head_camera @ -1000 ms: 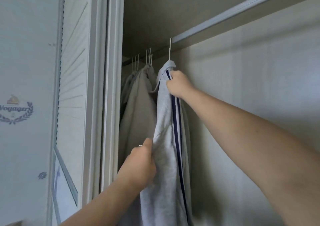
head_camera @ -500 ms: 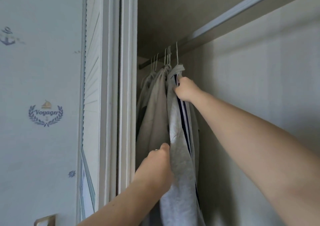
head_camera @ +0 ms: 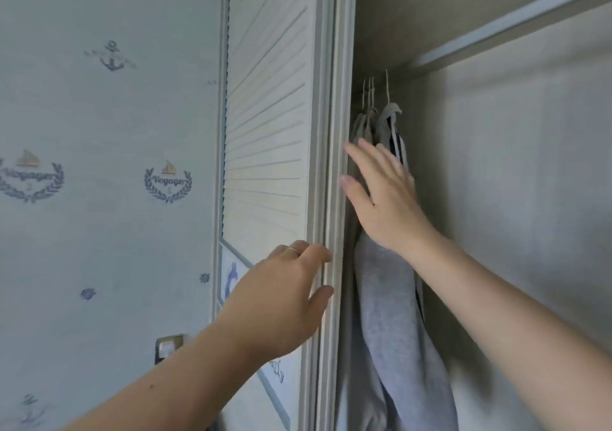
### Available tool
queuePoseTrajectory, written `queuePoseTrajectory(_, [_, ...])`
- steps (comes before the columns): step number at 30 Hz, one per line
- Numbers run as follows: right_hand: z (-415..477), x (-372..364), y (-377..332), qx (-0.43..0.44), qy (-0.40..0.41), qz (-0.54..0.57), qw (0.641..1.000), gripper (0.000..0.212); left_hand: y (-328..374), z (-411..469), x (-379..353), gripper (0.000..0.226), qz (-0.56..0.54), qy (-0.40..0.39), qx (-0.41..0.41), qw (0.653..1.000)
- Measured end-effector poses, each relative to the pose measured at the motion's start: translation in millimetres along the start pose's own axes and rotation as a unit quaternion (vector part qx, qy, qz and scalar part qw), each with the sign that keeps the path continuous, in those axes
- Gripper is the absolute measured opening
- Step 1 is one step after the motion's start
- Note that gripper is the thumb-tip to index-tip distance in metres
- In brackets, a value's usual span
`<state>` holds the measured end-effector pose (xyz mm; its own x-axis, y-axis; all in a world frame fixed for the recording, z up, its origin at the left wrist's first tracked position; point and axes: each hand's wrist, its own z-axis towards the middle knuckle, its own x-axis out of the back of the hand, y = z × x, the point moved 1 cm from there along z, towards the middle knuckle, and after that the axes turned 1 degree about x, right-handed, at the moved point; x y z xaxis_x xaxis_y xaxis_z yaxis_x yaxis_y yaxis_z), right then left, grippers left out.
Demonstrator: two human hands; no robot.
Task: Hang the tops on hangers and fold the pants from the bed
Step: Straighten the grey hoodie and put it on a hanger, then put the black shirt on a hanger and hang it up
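Note:
A grey top with dark blue stripes (head_camera: pixel 387 298) hangs on a white wire hanger (head_camera: pixel 386 88) inside the wardrobe, beside other beige tops (head_camera: pixel 361 126) on hangers. My right hand (head_camera: pixel 381 195) is in front of the grey top, fingers spread, holding nothing. My left hand (head_camera: pixel 281 301) is lower, fingers apart, at the edge of the white slatted wardrobe door (head_camera: pixel 265 132); it wears a thin ring. Whether either hand touches the door frame I cannot tell.
The door frame (head_camera: pixel 331 165) stands between the door and the wardrobe opening. The wardrobe's pale inner wall (head_camera: pixel 513 182) fills the right. Wallpaper with anchors and ship emblems (head_camera: pixel 99 165) covers the left, with a switch plate (head_camera: pixel 169 348) low down.
Both hands have let go of the grey top. The right hand came back and opened; the left hand moved left to the door edge. The view has swung left.

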<state>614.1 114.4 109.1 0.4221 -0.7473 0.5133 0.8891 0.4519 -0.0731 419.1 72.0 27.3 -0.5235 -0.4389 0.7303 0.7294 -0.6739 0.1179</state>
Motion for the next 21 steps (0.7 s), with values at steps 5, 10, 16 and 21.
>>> queuePoseTrajectory(5, [-70, -39, -141, 0.038, -0.093, 0.014, 0.995, 0.068, -57, -122, 71, 0.060, 0.121, -0.046, 0.084, 0.988])
queuePoseTrajectory(10, [-124, -81, -295, 0.118, -0.182, 0.086, 0.972, 0.069, -117, -277, 151, 0.072, 0.161, -0.044, 0.247, 0.954])
queuePoseTrajectory(16, [-190, -130, -471, 0.234, -0.273, 0.158, 0.920, 0.070, -150, -482, 223, 0.075, 0.211, -0.045, 0.415, 0.884])
queuePoseTrajectory(21, [-268, -160, -619, 0.338, -0.356, 0.245, 0.836, 0.072, -135, -655, 277, 0.074, 0.225, -0.025, 0.586, 0.778])
